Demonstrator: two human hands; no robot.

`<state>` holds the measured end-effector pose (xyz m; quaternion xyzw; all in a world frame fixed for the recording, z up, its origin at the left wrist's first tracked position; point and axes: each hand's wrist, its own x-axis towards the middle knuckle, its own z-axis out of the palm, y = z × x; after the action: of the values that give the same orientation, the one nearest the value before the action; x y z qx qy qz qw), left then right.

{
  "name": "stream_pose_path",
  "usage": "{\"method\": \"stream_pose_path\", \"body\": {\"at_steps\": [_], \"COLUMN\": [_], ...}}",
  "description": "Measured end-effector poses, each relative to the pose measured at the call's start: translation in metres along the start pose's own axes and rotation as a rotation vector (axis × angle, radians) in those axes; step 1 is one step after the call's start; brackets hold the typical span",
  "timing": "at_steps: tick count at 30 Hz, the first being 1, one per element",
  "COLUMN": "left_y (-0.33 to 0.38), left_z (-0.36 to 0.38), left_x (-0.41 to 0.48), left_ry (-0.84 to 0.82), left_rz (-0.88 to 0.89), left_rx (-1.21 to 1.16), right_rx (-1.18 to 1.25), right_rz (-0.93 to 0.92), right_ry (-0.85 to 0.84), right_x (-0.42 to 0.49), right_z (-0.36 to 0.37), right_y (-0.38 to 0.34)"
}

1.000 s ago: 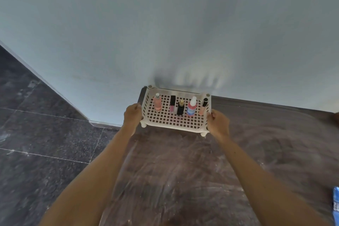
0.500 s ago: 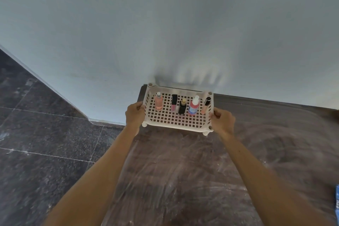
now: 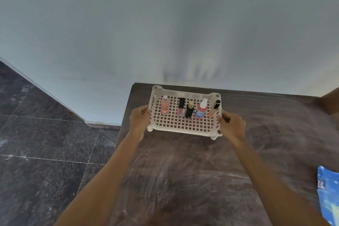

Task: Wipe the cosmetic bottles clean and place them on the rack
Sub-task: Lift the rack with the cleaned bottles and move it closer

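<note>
A white slotted plastic rack [image 3: 185, 125] with short legs sits near the far left corner of the dark table [image 3: 192, 180]. Several cosmetic bottles stand upright in a row on it: a pink bottle [image 3: 164, 105], a black-capped pink tube [image 3: 180, 106], a black bottle with gold cap [image 3: 189, 109], a red-and-blue bottle with white nozzle [image 3: 201, 109] and a slim pink tube with black cap [image 3: 214, 108]. My left hand [image 3: 140, 118] grips the rack's left edge. My right hand [image 3: 232, 125] grips its right edge.
A pale wall rises right behind the rack. The table's left edge drops to a dark tiled floor [image 3: 42, 152]. A blue packet [image 3: 328, 192] lies at the table's right edge. The tabletop is streaked with whitish smears.
Both hands have stayed on the rack's sides. The rack with its bottles has shifted slightly right and toward the wall along the table.
</note>
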<state>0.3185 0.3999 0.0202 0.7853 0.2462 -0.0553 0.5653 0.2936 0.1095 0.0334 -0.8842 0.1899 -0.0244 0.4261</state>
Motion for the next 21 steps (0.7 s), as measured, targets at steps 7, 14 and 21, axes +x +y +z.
{"method": "stream_pose_path", "body": {"at_steps": [7,14,21], "left_y": [-0.011,-0.030,-0.048], "left_z": [0.035,0.059,0.075], "left_x": [-0.052,-0.093,-0.141], "left_ry": [-0.048,-0.082,-0.073], "left_rz": [-0.036,-0.085,-0.108], "left_rx": [-0.034,-0.059,-0.079], "right_rx": [-0.026,0.013,0.002], "right_rz": [-0.019,0.005,0.025], "right_ry": [0.028,0.062,0.069], "right_x": [-0.031,-0.064,-0.093], "right_z": [-0.049,-0.086,-0.107], "right_y": [0.038,0.073,0.109]}}
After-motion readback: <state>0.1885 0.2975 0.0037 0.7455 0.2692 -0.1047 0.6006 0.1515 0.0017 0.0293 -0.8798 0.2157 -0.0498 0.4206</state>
